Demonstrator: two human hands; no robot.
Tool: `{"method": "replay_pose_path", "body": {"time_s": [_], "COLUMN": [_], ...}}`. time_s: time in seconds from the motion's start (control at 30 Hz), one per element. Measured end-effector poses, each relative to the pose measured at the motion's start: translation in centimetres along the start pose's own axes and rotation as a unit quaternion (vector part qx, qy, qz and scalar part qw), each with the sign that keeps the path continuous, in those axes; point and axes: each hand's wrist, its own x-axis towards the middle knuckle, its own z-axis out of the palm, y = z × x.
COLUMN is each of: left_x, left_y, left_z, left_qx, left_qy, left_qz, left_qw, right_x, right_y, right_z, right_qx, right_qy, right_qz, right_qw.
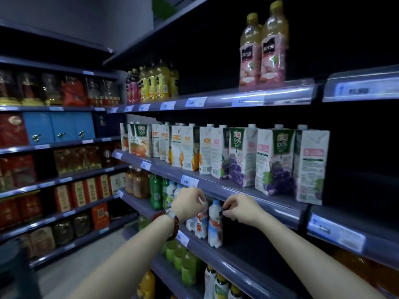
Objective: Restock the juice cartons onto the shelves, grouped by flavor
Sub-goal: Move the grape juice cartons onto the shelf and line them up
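Juice cartons stand in a row on the middle shelf (216,186). Orange-flavor cartons (140,143) are at the left and yellow-orange fruit cartons (187,147) follow. Purple grape cartons (241,156) come after them, another grape carton (276,160) beside those. The rightmost carton (311,167) shows its side panel. My left hand (190,205) hangs just below that shelf's front edge, fingers loosely curled, holding nothing I can see. My right hand (241,209) is beside it, fingers loosely curled, fingertips close to a white bottle (216,221) on the shelf below.
The shelf to the right of the last carton is dark and bare. Pink-labelled bottles (262,52) stand on the upper shelf, yellow bottles (157,83) further left. Green bottles (155,190) and small white bottles fill the lower shelf. Boxed goods (58,126) line the left shelving.
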Motion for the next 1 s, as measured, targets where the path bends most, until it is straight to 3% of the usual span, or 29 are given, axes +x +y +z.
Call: {"method": "replay_pose_path", "body": {"time_s": [0.27,0.47,0.73,0.87,1.0], "left_x": [7.1,12.4,18.3,20.2,20.6], "left_y": [-3.0,-2.4,-2.6,-2.7,-2.3], "left_z": [0.1,0.8,1.0,2.0,2.9], "left_qx": [-0.038,-0.084,-0.167,-0.200,-0.188], "left_qy": [-0.002,0.017,0.050,0.047,0.108], "left_qz": [0.036,0.076,0.065,0.063,0.054], "left_qw": [0.999,0.993,0.983,0.977,0.975], "right_x": [4.6,6.2,6.8,7.8,10.8], "right_y": [-1.2,-0.8,-1.3,-2.0,-2.6], "right_z": [-1.1,-2.5,-4.0,-2.8,-0.8], "right_qx": [-0.024,-0.007,-0.010,-0.041,-0.023], "right_qy": [0.057,0.154,0.346,0.381,0.412], "right_qz": [0.015,0.088,0.210,0.227,0.268], "right_qw": [0.998,0.984,0.914,0.896,0.871]}}
